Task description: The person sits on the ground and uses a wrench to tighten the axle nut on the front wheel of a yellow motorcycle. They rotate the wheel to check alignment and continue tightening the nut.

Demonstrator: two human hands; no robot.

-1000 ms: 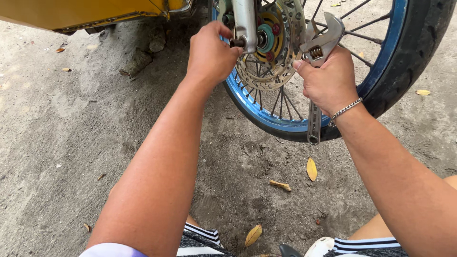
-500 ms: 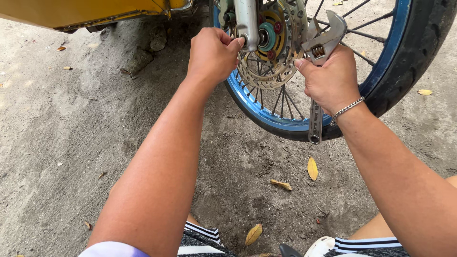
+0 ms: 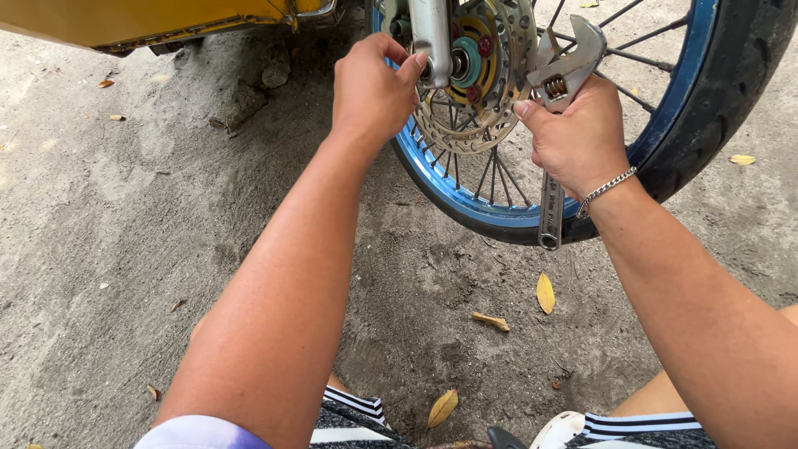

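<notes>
Two hands: right hand [image 3: 578, 137] fingers around steel wrench [image 3: 555, 125], left hand [image 3: 371, 90] fingers pinching axle [image 3: 456, 63].

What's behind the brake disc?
Behind the brake disc: spokes and blue rim. The hub is mostly covered by disc and fork leg.

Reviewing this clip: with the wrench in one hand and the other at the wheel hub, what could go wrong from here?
1. The right hand holds the adjustable wrench near its head, the long handle hanging loose; it could swing into the spokes or slip.
2. The left hand has its fingertips by the axle, close to the brake disc; if the wheel turns, they could get pinched.
3. The ground is loose dirt; a dropped small part could be hard to find.
</notes>
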